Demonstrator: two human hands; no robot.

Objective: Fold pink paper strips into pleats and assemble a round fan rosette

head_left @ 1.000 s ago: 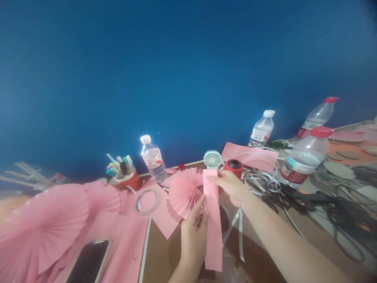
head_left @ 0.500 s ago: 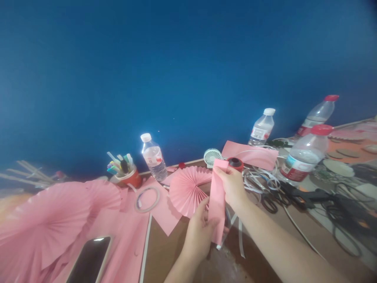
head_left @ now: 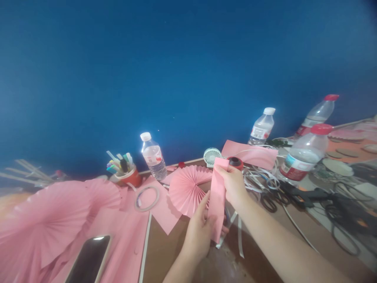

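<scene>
A long folded strip of pink paper (head_left: 217, 196) is held nearly upright over the table, between both hands. My right hand (head_left: 233, 184) pinches its upper part, thumb on the near face. Lower down, my left hand (head_left: 200, 228) grips the bottom part from the left side, with some fingers hidden behind the paper. Just behind and left of the strip lies a round pleated pink paper fan (head_left: 188, 188), partly covered by the strip and my left hand.
Large pink fans (head_left: 44, 220) and a phone (head_left: 88, 259) lie at left. Behind stand a pen cup (head_left: 132, 177), a water bottle (head_left: 154, 159) and a small fan (head_left: 212, 156). Scissors (head_left: 268, 202), a glue gun (head_left: 303, 200), cords and larger bottles (head_left: 303, 153) crowd the right.
My left hand's fingers have shifted slightly along the lower part of the paper strip, the index finger stretching further up. Both hands still hold the strip; its lower end has moved slightly.
</scene>
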